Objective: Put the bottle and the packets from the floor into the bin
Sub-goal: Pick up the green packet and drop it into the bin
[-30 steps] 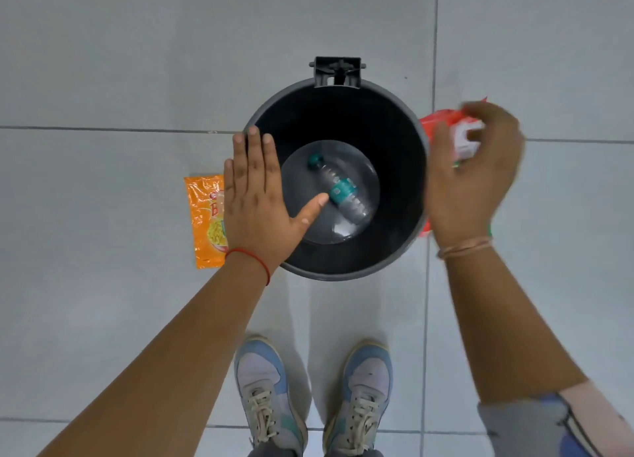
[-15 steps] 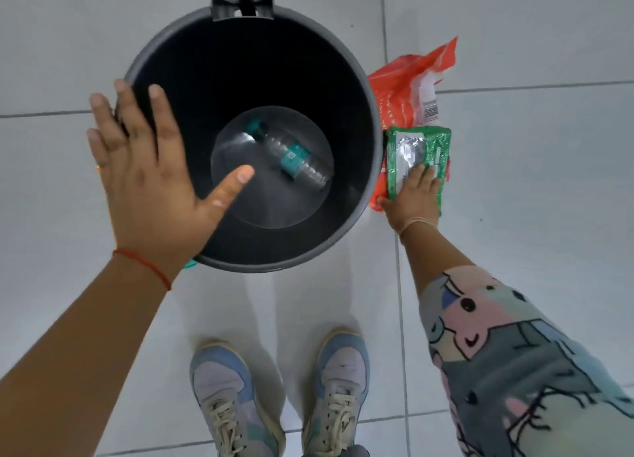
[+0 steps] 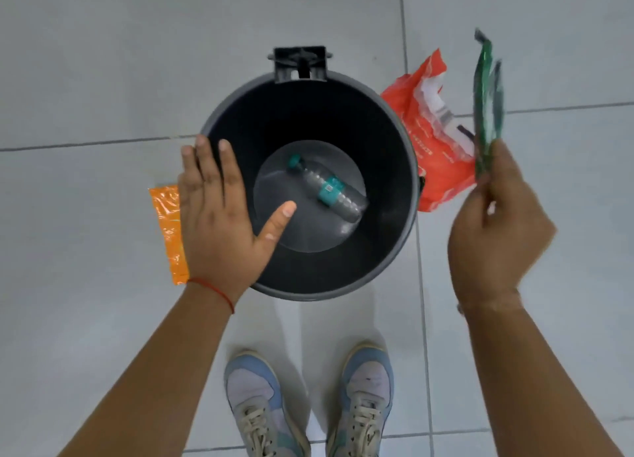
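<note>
The clear plastic bottle (image 3: 327,190) lay inside the round black bin (image 3: 410,154) at frame centre. The right hand (image 3: 497,230) pinched a blurred, apparently green foil packet (image 3: 487,103) at right; the left hand (image 3: 219,216) hovered spread, empty, beside the orange packet (image 3: 168,230) and opposite the red packet (image 3: 435,141).

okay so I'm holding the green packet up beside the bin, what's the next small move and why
Probably swing the right hand leftward over the bin and let go. The green packet is pinched, lifted and right of the rim; the bottle already lies inside, while the red packet and orange packet wait on the floor.
</note>
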Demonstrator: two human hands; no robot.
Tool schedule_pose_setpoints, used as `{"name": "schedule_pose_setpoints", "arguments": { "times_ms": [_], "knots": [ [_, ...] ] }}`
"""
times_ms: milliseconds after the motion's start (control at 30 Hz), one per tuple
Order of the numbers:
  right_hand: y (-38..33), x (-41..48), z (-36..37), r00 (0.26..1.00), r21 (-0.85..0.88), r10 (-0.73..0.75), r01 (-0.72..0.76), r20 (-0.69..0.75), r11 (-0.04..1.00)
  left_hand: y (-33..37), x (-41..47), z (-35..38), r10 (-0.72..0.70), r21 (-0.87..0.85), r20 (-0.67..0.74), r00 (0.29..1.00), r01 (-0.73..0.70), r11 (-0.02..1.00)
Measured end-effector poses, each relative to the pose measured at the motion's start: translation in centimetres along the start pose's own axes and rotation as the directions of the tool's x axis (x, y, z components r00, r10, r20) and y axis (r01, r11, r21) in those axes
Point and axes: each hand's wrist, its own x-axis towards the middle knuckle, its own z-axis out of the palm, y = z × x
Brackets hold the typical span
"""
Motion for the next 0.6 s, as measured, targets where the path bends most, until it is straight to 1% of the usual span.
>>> {"name": "schedule_pose_setpoints", "arguments": {
  "times_ms": [33,67,100,133,167,200,233,267,300,333,367,400,467,533,600],
  "knots": [
    [-1.8,-0.4,-1.5,0.987,0.046,-0.142,0.146,-0.078,0.988,0.0,0.0,-0.1,-0.010,-0.023,0.000,1.000,0.010,1.000],
    [-3.2,-0.9,-2.7,0.953,0.066,-0.277,0.287,-0.122,0.956,0.0,0.0,-0.2,-0.022,-0.057,-0.003,1.000,0.022,0.998],
    [-4.3,-1.4,-3.4,0.910,0.078,-0.395,0.405,-0.125,0.911,0.0,0.1,-0.3,-0.035,-0.100,-0.009,0.999,0.034,0.994],
    [-5.2,-1.8,-3.7,0.866,0.085,-0.493,0.499,-0.085,0.862,0.0,0.1,-0.4,-0.046,-0.150,-0.017,0.999,0.043,0.988],
    [-5.9,-2.4,-3.6,0.822,0.089,-0.569,0.567,-0.010,0.819,0.1,0.1,-0.4,-0.053,-0.203,-0.029,0.998,0.046,0.978],
    [-6.4,-2.9,-3.1,0.777,0.093,-0.623,0.616,0.096,0.782,0.1,0.0,-0.5,-0.060,-0.253,-0.045,0.997,0.046,0.966],
    [-6.7,-3.2,-2.3,0.723,0.082,-0.651,0.653,0.231,0.753,0.1,-0.1,-0.5,-0.068,-0.292,-0.062,0.996,0.047,0.955],
    [-6.9,-3.5,-1.3,0.662,0.045,-0.639,0.680,0.392,0.732,0.0,-0.2,-0.5,-0.081,-0.309,-0.075,0.994,0.054,0.950],
    [-7.0,-3.8,-0.2,0.596,-0.010,-0.566,0.694,0.570,0.720,-0.1,-0.3,-0.5,-0.096,-0.304,-0.078,0.992,0.068,0.950],
    [-7.1,-4.0,1.1,0.529,-0.066,-0.442,0.691,0.725,0.720,-0.2,-0.4,-0.5,-0.116,-0.289,-0.074,0.990,0.090,0.953],
    [-7.2,-4.1,2.6,0.465,-0.111,-0.298,0.670,0.833,0.734,-0.2,-0.4,-0.4,-0.137,-0.272,-0.069,0.988,0.114,0.956],
    [-7.1,-4.1,4.0,0.414,-0.160,-0.164,0.644,0.895,0.748,-0.2,-0.5,-0.3,-0.156,-0.258,-0.064,0.986,0.135,0.957],
    [-7.0,-4.1,6.5,0.363,-0.251,0.016,0.610,0.931,0.752,-0.1,-0.4,-0.2,-0.176,-0.235,-0.063,0.982,0.157,0.959],
    [-6.9,-3.9,8.3,0.335,-0.296,0.112,0.573,0.936,0.764,0.0,-0.4,-0.2,-0.177,-0.218,-0.063,0.982,0.159,0.963],
    [-6.9,-4.1,9.4,0.299,-0.294,0.144,0.554,0.943,0.779,-0.1,-0.4,-0.1,-0.173,-0.210,-0.062,0.983,0.156,0.965]
  ]
}}
